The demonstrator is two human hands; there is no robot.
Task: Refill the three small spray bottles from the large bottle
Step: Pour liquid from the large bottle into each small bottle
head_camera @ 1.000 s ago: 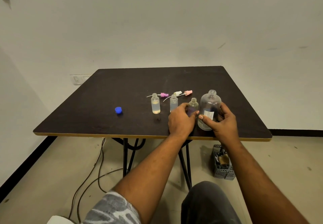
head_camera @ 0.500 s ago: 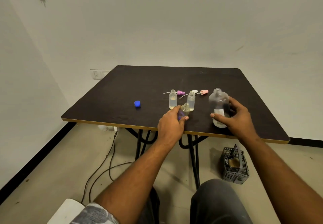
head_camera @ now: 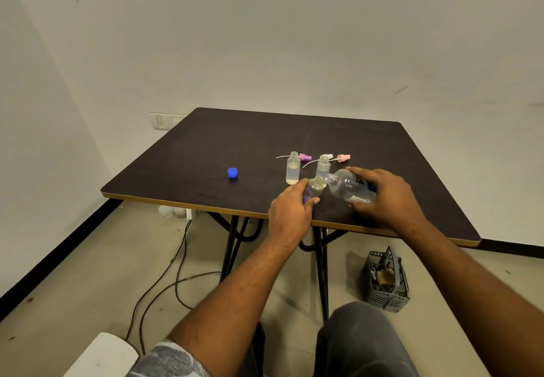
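Observation:
My right hand (head_camera: 385, 197) grips the large clear bottle (head_camera: 346, 185), tipped over to the left so its open mouth touches the neck of a small clear bottle (head_camera: 315, 186). My left hand (head_camera: 290, 213) holds that small bottle upright near the table's front edge. Two other small bottles stand open behind: one (head_camera: 293, 168) with pale liquid in it, and one (head_camera: 323, 166) partly hidden by the large bottle. Three spray tops lie behind them: purple (head_camera: 305, 157), white (head_camera: 329, 156), pink (head_camera: 343, 157).
A blue cap (head_camera: 232, 173) lies alone on the dark table (head_camera: 206, 152), left of the bottles. Below the table are black metal legs, cables on the floor, and a grey plastic basket (head_camera: 387, 284) at the right. White walls stand close behind and left.
The right hand has lifted and tipped the large bottle leftward onto the small bottle's mouth. The left hand drew that small bottle forward and holds it. The camera view shifted left.

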